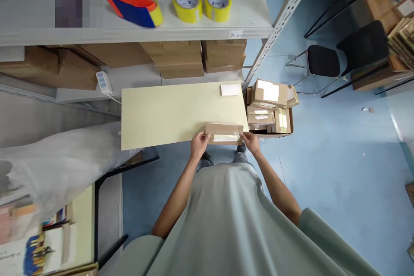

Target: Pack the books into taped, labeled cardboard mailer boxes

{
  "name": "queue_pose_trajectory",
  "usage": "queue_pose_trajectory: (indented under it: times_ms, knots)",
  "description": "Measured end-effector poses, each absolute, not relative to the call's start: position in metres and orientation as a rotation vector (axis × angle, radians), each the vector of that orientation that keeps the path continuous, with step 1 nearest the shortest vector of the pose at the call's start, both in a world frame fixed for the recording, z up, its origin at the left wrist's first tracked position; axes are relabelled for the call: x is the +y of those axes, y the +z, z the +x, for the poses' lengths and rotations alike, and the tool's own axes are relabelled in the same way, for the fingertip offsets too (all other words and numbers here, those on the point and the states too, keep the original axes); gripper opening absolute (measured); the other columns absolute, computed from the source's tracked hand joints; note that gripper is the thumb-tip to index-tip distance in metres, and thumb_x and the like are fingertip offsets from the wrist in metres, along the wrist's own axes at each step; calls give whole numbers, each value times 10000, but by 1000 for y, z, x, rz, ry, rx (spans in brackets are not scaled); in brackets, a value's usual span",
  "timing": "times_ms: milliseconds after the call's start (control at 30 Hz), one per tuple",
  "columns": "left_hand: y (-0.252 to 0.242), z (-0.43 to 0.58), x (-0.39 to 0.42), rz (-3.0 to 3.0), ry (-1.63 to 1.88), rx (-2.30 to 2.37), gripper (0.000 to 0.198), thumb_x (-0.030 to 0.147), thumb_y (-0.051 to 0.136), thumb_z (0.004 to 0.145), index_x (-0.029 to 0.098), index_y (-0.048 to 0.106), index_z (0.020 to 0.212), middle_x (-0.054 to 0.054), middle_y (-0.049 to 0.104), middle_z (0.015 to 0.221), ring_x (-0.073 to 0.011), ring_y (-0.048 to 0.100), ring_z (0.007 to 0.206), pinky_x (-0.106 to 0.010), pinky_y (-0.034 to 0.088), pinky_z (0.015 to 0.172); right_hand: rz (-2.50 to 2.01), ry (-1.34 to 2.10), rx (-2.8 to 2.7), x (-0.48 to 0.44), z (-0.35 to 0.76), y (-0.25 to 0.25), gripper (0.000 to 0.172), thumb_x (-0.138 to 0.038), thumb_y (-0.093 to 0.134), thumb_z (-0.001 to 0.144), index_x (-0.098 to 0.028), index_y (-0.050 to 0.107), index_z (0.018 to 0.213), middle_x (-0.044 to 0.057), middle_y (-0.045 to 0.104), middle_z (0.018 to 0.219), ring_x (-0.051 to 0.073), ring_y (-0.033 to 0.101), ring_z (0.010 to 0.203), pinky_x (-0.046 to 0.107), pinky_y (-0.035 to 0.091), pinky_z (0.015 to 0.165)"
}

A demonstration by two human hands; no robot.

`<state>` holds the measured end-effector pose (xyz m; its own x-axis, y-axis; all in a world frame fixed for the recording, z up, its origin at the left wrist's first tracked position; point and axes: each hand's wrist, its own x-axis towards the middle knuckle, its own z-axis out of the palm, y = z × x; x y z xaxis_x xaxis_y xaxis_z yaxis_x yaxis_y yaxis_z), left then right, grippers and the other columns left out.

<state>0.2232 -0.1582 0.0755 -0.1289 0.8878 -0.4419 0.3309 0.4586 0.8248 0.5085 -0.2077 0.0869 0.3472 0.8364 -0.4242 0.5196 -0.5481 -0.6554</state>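
A small cardboard box (224,129) with clear tape and a white label along its near side is at the front edge of the cream tabletop (161,114). My left hand (199,144) grips the box's left end, fingers closed at its near corner. At the opposite end, my right hand (250,141) pinches the right near corner. Farther back on the tabletop lies a stack of white labels or a small white pad (230,89), apart from both hands.
Right of the table stands an open carton (291,120) filled with several taped boxes. A shelf (246,13) behind holds yellow tape rolls (187,6) and a tape dispenser (134,8). A power strip (104,82) sits below. Plastic wrap (71,155) bulges at left; a black chair (323,60) stands right.
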Motion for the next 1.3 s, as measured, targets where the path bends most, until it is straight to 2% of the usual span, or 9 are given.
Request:
queue_pose_trajectory:
  times_ms: [200, 333, 500, 700, 900, 1033, 1167, 1233, 1300]
  knots:
    - [68, 256, -165, 1000, 725, 1919, 204, 291, 776, 900, 183, 775, 1073, -152, 862, 1196, -304, 819, 1163, -413, 629, 1088, -2014, 1271, -1292, -205, 546, 73, 305, -464, 668, 1073, -214, 841, 1081, 87, 894, 1148, 270, 859, 1073, 305, 606, 959]
    - [68, 300, -174, 1053, 626, 1947, 241, 361, 825, 873, 206, 793, 1055, -142, 867, 1164, -329, 822, 1135, -446, 632, 1079, -1989, 1302, -1315, -213, 604, 69, 294, -445, 634, 1091, -246, 851, 1093, 62, 894, 1119, 277, 860, 1053, 311, 597, 949]
    - [64, 396, -187, 1134, 530, 1786, 255, 360, 799, 896, 200, 804, 1094, -150, 854, 1180, -337, 822, 1120, -466, 628, 1078, -2084, 1264, -1189, -234, 706, 65, 324, -439, 610, 1080, -242, 862, 1133, 80, 891, 1161, 315, 855, 1076, 358, 619, 965]
    - [50, 514, -199, 1325, 336, 1558, 374, 362, 857, 899, 211, 798, 1236, -148, 770, 1341, -322, 792, 1155, -439, 645, 1040, -2230, 1131, -956, -267, 812, 55, 419, -532, 566, 1062, -248, 863, 1141, 101, 889, 1185, 340, 834, 1147, 402, 622, 1026]
    - [28, 578, -173, 1303, 189, 1509, 376, 263, 850, 886, 152, 773, 1237, -185, 747, 1365, -276, 799, 1022, -458, 626, 1067, -2281, 1065, -945, -267, 866, 42, 499, -590, 558, 1022, -206, 863, 1112, 108, 886, 1080, 333, 818, 1047, 384, 615, 965]
    - [17, 590, -146, 1267, 220, 1516, 477, 276, 877, 873, 136, 745, 1309, -218, 692, 1466, -296, 801, 1128, -425, 640, 1044, -2264, 1090, -971, -241, 873, 28, 479, -551, 587, 998, -179, 859, 1134, 115, 881, 1055, 328, 815, 1051, 386, 612, 976]
    - [13, 588, -128, 1256, 275, 1476, 662, 288, 915, 838, 179, 703, 1454, -227, 526, 1721, -388, 689, 1435, -446, 608, 1133, -2243, 1073, -848, -215, 871, 12, 467, -449, 594, 983, -162, 833, 1262, 153, 864, 1272, 327, 808, 1188, 428, 600, 1102]
    - [12, 586, -125, 1258, 224, 1497, 666, 289, 922, 824, 180, 715, 1448, -230, 472, 1781, -428, 606, 1541, -481, 545, 1223, -2282, 1063, -766, -209, 871, 5, 469, -422, 615, 964, -145, 826, 1278, 191, 836, 1357, 336, 798, 1245, 456, 586, 1154]
    - [13, 584, -127, 1238, 149, 1519, 617, 292, 903, 838, 167, 734, 1419, -244, 456, 1797, -443, 623, 1525, -515, 502, 1265, -2312, 1076, -737, -208, 870, -1, 457, -434, 646, 950, -139, 833, 1244, 216, 839, 1332, 354, 795, 1255, 488, 582, 1169]
